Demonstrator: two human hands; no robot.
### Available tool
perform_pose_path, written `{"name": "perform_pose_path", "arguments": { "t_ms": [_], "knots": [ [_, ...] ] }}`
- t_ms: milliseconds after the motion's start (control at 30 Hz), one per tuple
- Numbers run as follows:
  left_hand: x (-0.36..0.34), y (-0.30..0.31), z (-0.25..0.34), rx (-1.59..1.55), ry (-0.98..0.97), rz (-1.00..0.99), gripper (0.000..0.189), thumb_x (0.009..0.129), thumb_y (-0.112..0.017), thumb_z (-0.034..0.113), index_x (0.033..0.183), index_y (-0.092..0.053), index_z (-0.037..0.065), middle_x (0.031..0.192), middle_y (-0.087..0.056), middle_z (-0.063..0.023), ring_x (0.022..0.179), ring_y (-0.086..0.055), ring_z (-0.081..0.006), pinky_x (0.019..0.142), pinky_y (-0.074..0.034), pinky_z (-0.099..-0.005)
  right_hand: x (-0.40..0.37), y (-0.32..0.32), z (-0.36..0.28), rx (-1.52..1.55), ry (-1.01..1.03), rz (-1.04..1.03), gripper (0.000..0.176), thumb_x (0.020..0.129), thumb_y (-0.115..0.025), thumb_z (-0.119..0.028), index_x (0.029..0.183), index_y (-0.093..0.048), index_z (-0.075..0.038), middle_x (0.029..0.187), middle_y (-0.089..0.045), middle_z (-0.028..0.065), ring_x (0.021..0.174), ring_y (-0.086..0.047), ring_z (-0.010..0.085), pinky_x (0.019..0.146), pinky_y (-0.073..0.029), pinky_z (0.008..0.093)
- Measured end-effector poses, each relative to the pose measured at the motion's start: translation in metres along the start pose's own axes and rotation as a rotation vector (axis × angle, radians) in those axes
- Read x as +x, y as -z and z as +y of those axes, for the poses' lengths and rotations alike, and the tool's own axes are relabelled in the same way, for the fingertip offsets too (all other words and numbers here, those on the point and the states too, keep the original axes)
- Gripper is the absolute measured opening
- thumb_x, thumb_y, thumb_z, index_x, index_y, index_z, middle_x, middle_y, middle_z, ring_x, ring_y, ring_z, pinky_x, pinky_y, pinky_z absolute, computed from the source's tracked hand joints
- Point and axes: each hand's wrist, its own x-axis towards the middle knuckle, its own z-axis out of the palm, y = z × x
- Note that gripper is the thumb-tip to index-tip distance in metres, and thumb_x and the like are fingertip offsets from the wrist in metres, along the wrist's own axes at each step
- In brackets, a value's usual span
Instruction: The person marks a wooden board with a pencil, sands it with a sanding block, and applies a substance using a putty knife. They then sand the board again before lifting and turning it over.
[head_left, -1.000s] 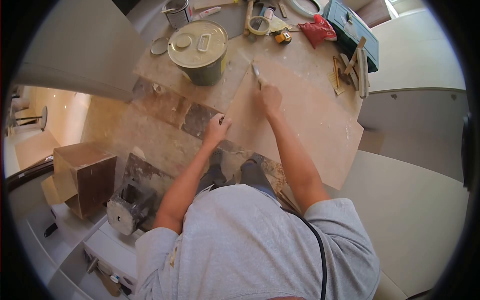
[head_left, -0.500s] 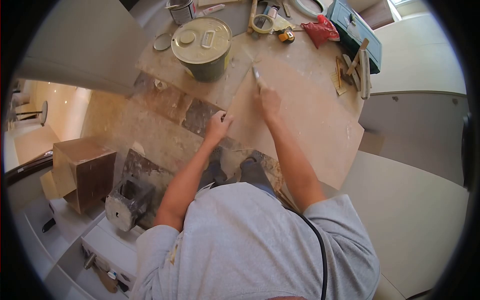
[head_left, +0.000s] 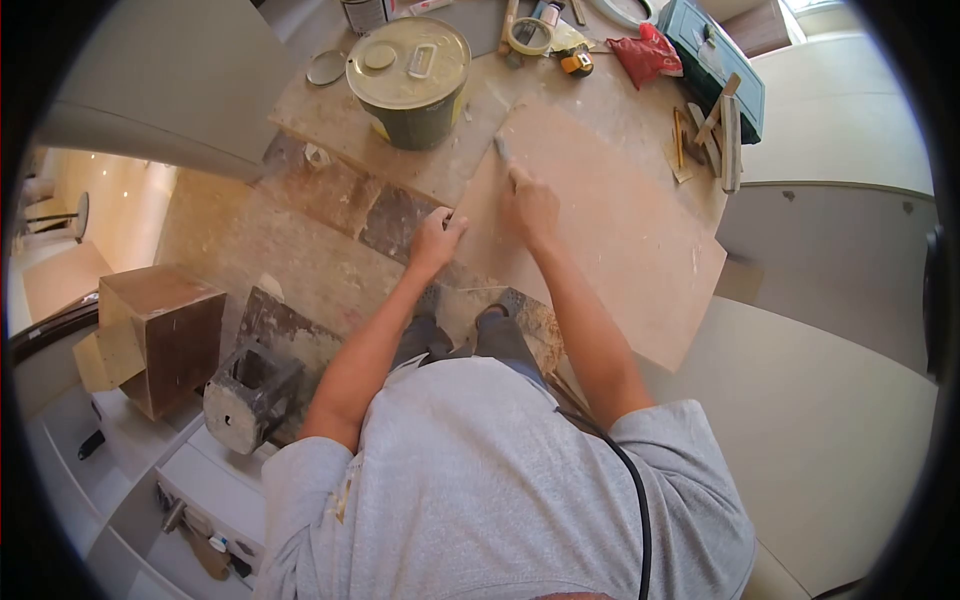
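A large tan board (head_left: 620, 230) lies flat on the dusty floor in front of me. My right hand (head_left: 530, 208) is closed around a thin tool (head_left: 502, 152) whose tip rests on the board near its left edge. My left hand (head_left: 436, 240) presses down on the board's left edge with its fingers curled over it; I cannot tell if it holds anything small. My shoes show just below both hands.
A big round tin (head_left: 410, 80) stands beyond the board, with a tape roll (head_left: 528, 38), a red cloth (head_left: 646, 52) and a teal toolbox (head_left: 722, 62) behind it. Wood offcuts (head_left: 722, 130) lie right. A brown box (head_left: 160, 335) and a concrete block (head_left: 250, 395) sit left.
My right hand has drawn the tool back toward me and leftward along the board's edge. The left hand has stayed on the edge. The view has shifted slightly.
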Motion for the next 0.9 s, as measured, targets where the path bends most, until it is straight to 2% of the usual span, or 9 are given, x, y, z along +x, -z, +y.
{"name": "perform_pose_path", "arguments": {
  "t_ms": [133, 200, 267, 400, 467, 567, 667, 800, 900],
  "knots": [
    [-0.002, 0.003, 0.006, 0.027, -0.007, 0.004, 0.039, 0.093, -0.068, 0.035, 0.104, -0.071, -0.002, 0.088, -0.073, -0.0161, 0.081, -0.069, -0.0258, 0.075, -0.052, -0.0388, 0.003, 0.006, 0.001, -0.004, 0.008, -0.042, 0.026, 0.099, -0.055, -0.023, 0.117, -0.071, -0.016, 0.102, -0.072, 0.0203, 0.089, -0.071, 0.0418, 0.078, -0.056, 0.0514],
    [0.001, 0.004, 0.007, 0.053, -0.025, 0.017, 0.039, 0.093, -0.067, 0.035, 0.104, -0.071, -0.002, 0.089, -0.073, -0.0162, 0.082, -0.069, -0.0258, 0.076, -0.052, -0.0386, -0.032, -0.013, 0.009, 0.025, 0.057, 0.007, 0.025, 0.101, -0.053, -0.024, 0.114, -0.071, -0.014, 0.1, -0.072, 0.0207, 0.087, -0.071, 0.0416, 0.076, -0.056, 0.052],
    [0.003, 0.003, 0.0, 0.014, 0.002, -0.032, 0.041, 0.092, -0.066, 0.039, 0.109, -0.071, 0.002, 0.097, -0.074, -0.0199, 0.091, -0.071, -0.035, 0.082, -0.053, -0.0433, -0.048, -0.01, 0.0, 0.042, 0.096, 0.063, 0.026, 0.102, -0.05, -0.026, 0.113, -0.071, -0.014, 0.093, -0.073, 0.0201, 0.082, -0.071, 0.0414, 0.072, -0.056, 0.0529],
    [-0.001, 0.006, 0.008, -0.006, 0.014, -0.044, 0.041, 0.092, -0.066, 0.04, 0.108, -0.072, 0.002, 0.095, -0.074, -0.0196, 0.091, -0.071, -0.0348, 0.082, -0.053, -0.0435, -0.006, 0.0, -0.005, -0.007, 0.041, 0.071, 0.027, 0.103, -0.05, -0.028, 0.117, -0.07, -0.019, 0.091, -0.073, 0.0194, 0.08, -0.071, 0.0422, 0.071, -0.056, 0.0538],
    [-0.003, 0.008, 0.011, 0.023, 0.009, -0.03, 0.041, 0.092, -0.066, 0.039, 0.107, -0.072, 0.002, 0.094, -0.074, -0.0195, 0.09, -0.071, -0.0349, 0.081, -0.053, -0.0438, -0.014, 0.003, -0.012, -0.079, -0.008, -0.036, 0.026, 0.102, -0.05, -0.027, 0.112, -0.071, -0.016, 0.09, -0.073, 0.0205, 0.078, -0.071, 0.0428, 0.071, -0.056, 0.0533],
    [0.0, 0.008, 0.009, 0.049, -0.013, -0.031, 0.04, 0.092, -0.066, 0.039, 0.106, -0.071, 0.002, 0.094, -0.074, -0.0198, 0.09, -0.071, -0.0357, 0.081, -0.053, -0.0444, -0.047, -0.01, -0.015, -0.035, 0.045, 0.041, 0.025, 0.102, -0.05, -0.027, 0.105, -0.07, -0.013, 0.09, -0.072, 0.0218, 0.079, -0.071, 0.0426, 0.071, -0.056, 0.0533],
    [-0.002, 0.007, 0.009, -0.012, 0.006, -0.047, 0.04, 0.092, -0.066, 0.039, 0.106, -0.071, 0.002, 0.094, -0.074, -0.0203, 0.09, -0.071, -0.0367, 0.08, -0.053, -0.045, -0.017, -0.003, -0.016, -0.024, -0.04, 0.031, 0.026, 0.103, -0.049, -0.028, 0.107, -0.071, -0.013, 0.092, -0.072, 0.0211, 0.079, -0.072, 0.0416, 0.072, -0.056, 0.0527],
    [0.001, 0.003, 0.0, 0.017, -0.023, -0.034, 0.039, 0.092, -0.067, 0.039, 0.106, -0.071, 0.002, 0.095, -0.074, -0.0207, 0.09, -0.071, -0.0374, 0.08, -0.053, -0.0452, -0.012, -0.006, -0.009, -0.066, 0.041, 0.066, 0.027, 0.102, -0.05, -0.028, 0.107, -0.07, -0.012, 0.091, -0.072, 0.0217, 0.078, -0.072, 0.0416, 0.072, -0.056, 0.0527],
    [0.004, 0.001, 0.0, 0.006, -0.033, -0.021, 0.04, 0.093, -0.067, 0.039, 0.107, -0.071, 0.002, 0.096, -0.074, -0.0209, 0.092, -0.071, -0.0378, 0.08, -0.053, -0.0453, -0.017, -0.001, -0.014, 0.025, -0.041, 0.034, 0.029, 0.101, -0.051, -0.03, 0.103, -0.071, -0.009, 0.097, -0.072, 0.0234, 0.086, -0.07, 0.0442, 0.077, -0.054, 0.0544]
  ]
}}
